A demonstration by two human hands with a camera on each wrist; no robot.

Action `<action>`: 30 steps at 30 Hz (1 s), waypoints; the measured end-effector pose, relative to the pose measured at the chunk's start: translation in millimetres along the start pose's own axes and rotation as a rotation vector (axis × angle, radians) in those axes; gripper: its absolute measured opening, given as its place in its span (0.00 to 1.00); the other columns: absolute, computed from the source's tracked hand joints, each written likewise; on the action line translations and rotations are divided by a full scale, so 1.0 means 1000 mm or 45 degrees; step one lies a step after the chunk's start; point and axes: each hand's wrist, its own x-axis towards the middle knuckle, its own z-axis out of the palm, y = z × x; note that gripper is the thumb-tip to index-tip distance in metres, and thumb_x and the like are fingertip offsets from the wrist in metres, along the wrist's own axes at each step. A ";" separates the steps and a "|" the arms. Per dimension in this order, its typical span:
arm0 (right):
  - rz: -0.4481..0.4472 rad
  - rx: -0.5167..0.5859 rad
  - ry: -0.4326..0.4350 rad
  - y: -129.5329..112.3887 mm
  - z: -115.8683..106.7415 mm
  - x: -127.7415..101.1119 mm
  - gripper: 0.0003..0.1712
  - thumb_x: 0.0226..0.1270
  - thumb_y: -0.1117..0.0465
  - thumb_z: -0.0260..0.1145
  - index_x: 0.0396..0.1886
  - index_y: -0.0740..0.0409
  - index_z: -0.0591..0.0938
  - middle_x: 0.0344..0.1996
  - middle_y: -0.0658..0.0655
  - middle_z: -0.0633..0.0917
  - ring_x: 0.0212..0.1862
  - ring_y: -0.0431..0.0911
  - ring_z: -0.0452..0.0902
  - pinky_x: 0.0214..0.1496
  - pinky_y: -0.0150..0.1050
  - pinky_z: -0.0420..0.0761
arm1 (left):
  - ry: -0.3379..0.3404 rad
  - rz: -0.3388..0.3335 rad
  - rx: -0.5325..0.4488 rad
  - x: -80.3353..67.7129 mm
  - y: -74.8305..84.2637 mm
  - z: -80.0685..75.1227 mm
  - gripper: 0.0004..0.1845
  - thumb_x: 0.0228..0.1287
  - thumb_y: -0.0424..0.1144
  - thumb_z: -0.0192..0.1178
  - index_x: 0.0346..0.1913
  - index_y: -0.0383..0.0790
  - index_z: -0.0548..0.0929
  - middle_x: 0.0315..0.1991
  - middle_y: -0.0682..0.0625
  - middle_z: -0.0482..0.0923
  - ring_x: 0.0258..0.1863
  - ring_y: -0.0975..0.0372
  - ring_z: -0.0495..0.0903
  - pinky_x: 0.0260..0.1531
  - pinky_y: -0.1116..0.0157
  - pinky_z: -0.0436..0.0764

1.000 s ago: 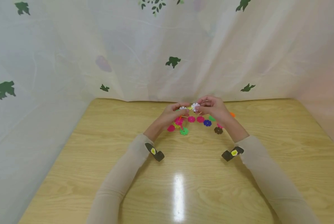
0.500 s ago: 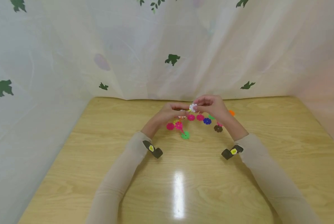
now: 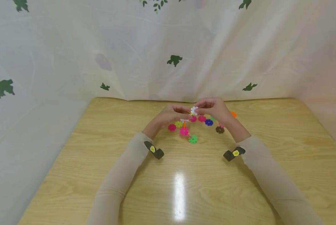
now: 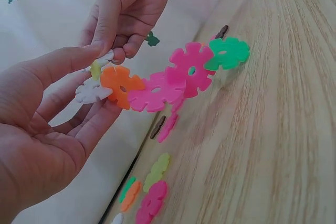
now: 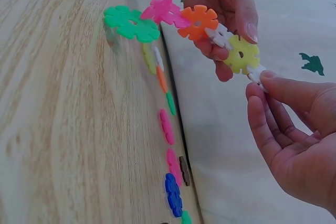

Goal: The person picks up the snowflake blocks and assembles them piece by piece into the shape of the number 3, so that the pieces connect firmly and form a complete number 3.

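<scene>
Presently: chain of notched discs, pinched between my two hands

Item, one: chain of notched discs [image 4: 149, 98], held up over the far part of the table, near the cloth. Sequence: white end disc [image 5: 255, 74], yellow disc [image 5: 248, 62], second white disc [image 4: 92, 92], orange disc [image 4: 110, 80], pink disc, second pink disc [image 4: 191, 57], green disc [image 3: 193, 139]. The green end is nearest my body; whether it touches the wood I cannot tell.

Grip, right: my right hand [image 3: 214, 107] pinches the white end disc between thumb and fingertips.

Grip, left: my left hand [image 3: 170, 114] pinches the chain around its yellow and second white discs, thumb over, fingers under.

Loose discs, flat on the table: a dark pink one [image 3: 172, 127] and a lime one [image 3: 178, 124], near my left wrist; two more pinks, side by side beneath my hands; one blue [image 3: 208, 122]; one light green [image 3: 212, 118], partly covered; one brown [image 3: 219, 129], just beside a half-hidden pink; one bright orange [image 3: 233, 114], beyond my right wrist.

Wear: beige sleeves [image 3: 131, 159], black wrist straps [image 3: 157, 153] with yellow markers.

Surroundings: pale wood-grain table [image 3: 145, 190], bearing a streak of glare; pale hanging cloth [image 3: 139, 75] with dark green bird-shaped prints [image 3: 174, 60].
</scene>
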 end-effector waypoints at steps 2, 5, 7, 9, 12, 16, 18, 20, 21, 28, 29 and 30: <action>0.010 0.004 0.005 0.000 0.000 -0.001 0.18 0.66 0.59 0.74 0.50 0.66 0.86 0.33 0.46 0.88 0.36 0.42 0.84 0.46 0.36 0.88 | 0.004 0.013 0.006 0.000 0.001 0.001 0.16 0.63 0.34 0.71 0.53 0.37 0.87 0.39 0.53 0.88 0.40 0.63 0.84 0.43 0.68 0.85; 0.025 0.006 0.017 0.001 0.001 -0.001 0.18 0.65 0.58 0.74 0.49 0.66 0.86 0.33 0.45 0.88 0.37 0.42 0.85 0.49 0.39 0.88 | 0.008 0.041 0.019 -0.001 0.001 0.001 0.16 0.62 0.34 0.71 0.53 0.37 0.87 0.38 0.53 0.88 0.38 0.63 0.85 0.42 0.68 0.85; 0.028 0.010 0.026 0.001 0.002 -0.001 0.18 0.65 0.58 0.75 0.49 0.66 0.87 0.33 0.45 0.88 0.37 0.43 0.85 0.49 0.39 0.88 | 0.012 0.058 0.022 -0.002 0.001 0.002 0.16 0.62 0.33 0.71 0.53 0.36 0.87 0.37 0.53 0.88 0.38 0.63 0.85 0.40 0.69 0.85; 0.025 0.009 0.035 0.002 0.003 -0.001 0.18 0.65 0.59 0.75 0.48 0.66 0.87 0.32 0.44 0.89 0.37 0.43 0.85 0.48 0.38 0.89 | 0.014 0.073 0.019 -0.002 0.001 0.002 0.17 0.62 0.32 0.71 0.54 0.35 0.87 0.36 0.52 0.88 0.37 0.63 0.85 0.39 0.69 0.85; 0.005 0.010 0.032 0.003 0.004 -0.001 0.17 0.65 0.60 0.74 0.48 0.67 0.87 0.32 0.44 0.89 0.37 0.45 0.85 0.47 0.37 0.89 | 0.014 0.090 0.002 -0.001 0.001 0.002 0.18 0.62 0.30 0.70 0.55 0.33 0.86 0.37 0.51 0.89 0.38 0.63 0.86 0.40 0.69 0.85; -0.017 -0.002 0.017 0.003 0.003 0.000 0.16 0.66 0.62 0.73 0.49 0.67 0.87 0.33 0.44 0.89 0.37 0.46 0.85 0.46 0.37 0.89 | 0.006 0.107 -0.028 0.000 0.000 0.003 0.19 0.62 0.27 0.68 0.57 0.31 0.84 0.41 0.44 0.89 0.41 0.62 0.87 0.49 0.64 0.87; -0.018 0.003 0.015 0.002 0.003 0.000 0.16 0.67 0.62 0.73 0.50 0.67 0.87 0.33 0.44 0.89 0.36 0.44 0.84 0.46 0.37 0.88 | 0.004 0.122 -0.024 0.000 0.000 0.003 0.19 0.62 0.27 0.69 0.57 0.31 0.84 0.43 0.42 0.89 0.42 0.61 0.87 0.50 0.62 0.87; -0.014 0.013 0.018 0.000 0.003 0.000 0.16 0.67 0.62 0.72 0.50 0.68 0.87 0.33 0.43 0.89 0.35 0.44 0.84 0.45 0.37 0.88 | 0.007 0.139 -0.012 -0.001 0.000 0.003 0.19 0.62 0.27 0.69 0.57 0.33 0.84 0.45 0.40 0.89 0.43 0.61 0.87 0.49 0.62 0.87; -0.013 0.015 0.022 0.000 0.003 0.000 0.16 0.67 0.62 0.72 0.50 0.68 0.87 0.33 0.43 0.89 0.35 0.43 0.84 0.45 0.37 0.88 | 0.007 0.147 -0.009 0.000 0.000 0.003 0.19 0.62 0.27 0.69 0.56 0.33 0.84 0.45 0.40 0.88 0.43 0.60 0.87 0.48 0.62 0.87; 0.003 0.042 0.050 0.004 0.008 0.000 0.16 0.67 0.61 0.73 0.50 0.66 0.87 0.33 0.45 0.89 0.36 0.44 0.84 0.44 0.37 0.89 | -0.020 0.116 -0.036 0.001 -0.001 0.000 0.21 0.63 0.26 0.67 0.59 0.32 0.82 0.51 0.32 0.85 0.45 0.60 0.87 0.51 0.62 0.87; 0.008 0.048 0.057 0.005 0.009 0.000 0.16 0.67 0.61 0.73 0.50 0.66 0.87 0.33 0.45 0.89 0.36 0.43 0.84 0.44 0.37 0.88 | -0.026 0.107 -0.040 0.001 -0.002 -0.001 0.21 0.64 0.26 0.67 0.60 0.32 0.82 0.52 0.31 0.85 0.46 0.60 0.87 0.50 0.63 0.87; 0.011 0.052 0.063 0.006 0.010 0.000 0.16 0.67 0.60 0.73 0.50 0.66 0.86 0.33 0.45 0.89 0.36 0.42 0.84 0.44 0.36 0.88 | -0.032 0.097 -0.044 0.001 -0.002 -0.001 0.21 0.64 0.26 0.66 0.60 0.33 0.81 0.52 0.31 0.84 0.46 0.60 0.87 0.50 0.63 0.87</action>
